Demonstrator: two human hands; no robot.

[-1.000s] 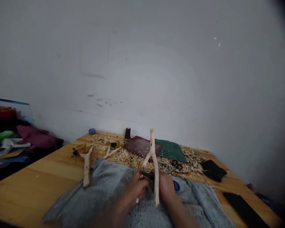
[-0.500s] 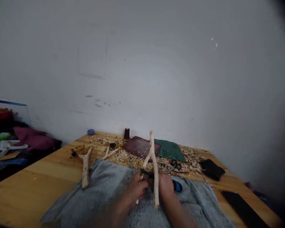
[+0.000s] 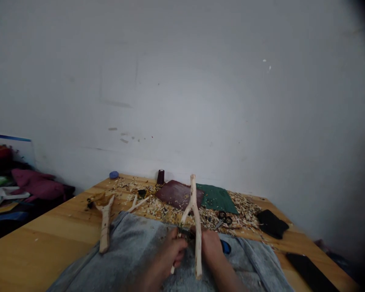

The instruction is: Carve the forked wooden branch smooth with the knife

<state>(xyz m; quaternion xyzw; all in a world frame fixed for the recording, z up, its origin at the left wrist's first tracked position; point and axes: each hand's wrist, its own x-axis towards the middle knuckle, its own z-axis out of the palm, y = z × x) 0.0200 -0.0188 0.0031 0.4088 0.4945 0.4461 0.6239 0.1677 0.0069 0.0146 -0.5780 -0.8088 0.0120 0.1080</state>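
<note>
A peeled forked branch point(image 3: 197, 219) stands with its single stem up and its two prongs down toward me. My left hand point(image 3: 173, 248) is closed around the left prong, whose tip sticks out below the fist. My right hand point(image 3: 212, 244), partly behind the right prong, is closed on a knife with a black and blue handle point(image 3: 226, 246). Its dark blade point(image 3: 186, 232) points left and lies against the left prong just above my left hand. Grey cloth point(image 3: 134, 247) is spread beneath both hands.
A carved forked stick point(image 3: 105, 227) lies left, a smaller fork point(image 3: 138, 204) behind. Wood shavings point(image 3: 246, 207) surround maroon point(image 3: 176, 194) and green sheets point(image 3: 217, 198). Scissors point(image 3: 224, 219), a black cloth-like piece point(image 3: 273, 224) and a dark flat slab point(image 3: 310, 271) are right. A thread spool point(image 3: 161, 177) stands by the wall.
The whole view has shifted, so the table sits slightly lower. The knife blade remains at the left prong, with less of it showing. Both hands keep their hold.
</note>
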